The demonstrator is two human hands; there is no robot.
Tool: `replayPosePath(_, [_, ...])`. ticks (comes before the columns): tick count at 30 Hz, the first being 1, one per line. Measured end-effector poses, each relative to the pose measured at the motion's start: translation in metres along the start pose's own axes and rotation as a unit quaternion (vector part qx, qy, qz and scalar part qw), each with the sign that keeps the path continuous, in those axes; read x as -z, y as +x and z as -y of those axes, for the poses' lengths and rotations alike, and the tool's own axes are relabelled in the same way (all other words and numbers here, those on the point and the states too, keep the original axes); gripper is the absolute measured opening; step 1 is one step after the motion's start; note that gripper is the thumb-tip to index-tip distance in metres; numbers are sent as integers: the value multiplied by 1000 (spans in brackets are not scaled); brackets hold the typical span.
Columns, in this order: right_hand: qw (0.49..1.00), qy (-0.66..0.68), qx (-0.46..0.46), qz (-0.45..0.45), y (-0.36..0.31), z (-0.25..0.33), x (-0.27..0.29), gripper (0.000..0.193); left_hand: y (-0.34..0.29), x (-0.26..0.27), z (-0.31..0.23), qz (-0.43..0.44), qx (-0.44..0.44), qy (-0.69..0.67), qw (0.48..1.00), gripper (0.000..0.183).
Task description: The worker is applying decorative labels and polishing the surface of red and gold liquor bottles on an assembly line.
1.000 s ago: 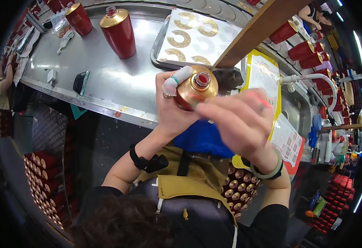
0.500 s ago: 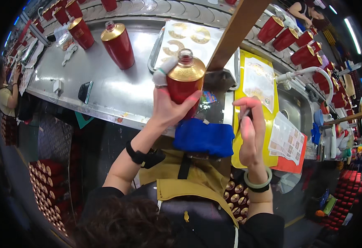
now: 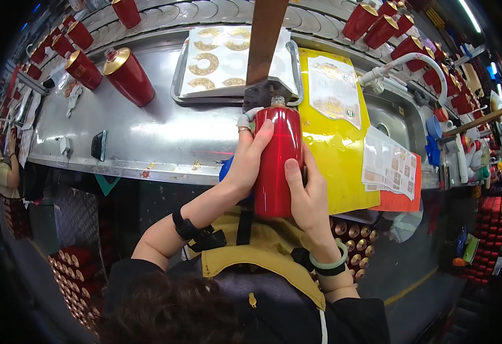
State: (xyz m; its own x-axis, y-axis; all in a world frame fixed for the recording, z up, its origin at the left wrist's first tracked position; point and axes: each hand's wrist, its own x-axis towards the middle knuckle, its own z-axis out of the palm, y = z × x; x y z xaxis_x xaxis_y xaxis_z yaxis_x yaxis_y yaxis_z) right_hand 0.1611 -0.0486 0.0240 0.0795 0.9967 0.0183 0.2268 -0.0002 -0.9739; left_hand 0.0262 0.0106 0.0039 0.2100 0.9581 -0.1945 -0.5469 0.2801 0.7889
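A glossy red bottle [image 3: 277, 163] with a gold shoulder and clear threaded neck lies tilted in front of me, its neck pointing away. My left hand [image 3: 245, 160] is closed round its left side, thumb along the red wall; a white covering wraps one fingertip near the neck. On the lower right side of the bottle my right hand [image 3: 310, 200] presses its thumb, the fingers behind. A dark bit shows between those fingers, too little to name. Mostly hidden behind the left hand is a blue cloth pad [image 3: 225, 169].
Two red bottles [image 3: 129, 77] stand on the metal bench [image 3: 165, 137] at left. A tray [image 3: 177, 94] holds sheets of gold ring decals, behind a wooden post [image 3: 266, 40]. Right are a yellow board [image 3: 337, 172], decal sheets [image 3: 390, 160], a sink [image 3: 400, 117] and white pipe [image 3: 403, 63].
The bottle has tipped from near upright to lying toward me, its side now facing up. My right hand, earlier apart with a small dark tool, has come onto the bottle. The view has shifted right.
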Motion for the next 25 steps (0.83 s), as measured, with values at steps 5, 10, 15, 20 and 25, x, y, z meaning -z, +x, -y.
replayPosePath(5, [999,35,-31,26,24,12,2,72,22,8,6,-5,-17,-47,999,47])
replayPosePath(10, [997,72,12,24,24,5,20,61,25,1,-29,57,113,-175,976,48])
replayPosePath(15, [981,168,93,25,11,5,30,49,33,10,-43,144,141,-294,934,49])
replayPosePath(20, [976,146,155,40,9,18,29,54,34,9,-45,145,138,-317,927,45])
replayPosePath(25, [974,105,198,39,12,23,28,72,37,14,-44,167,143,-333,917,45])
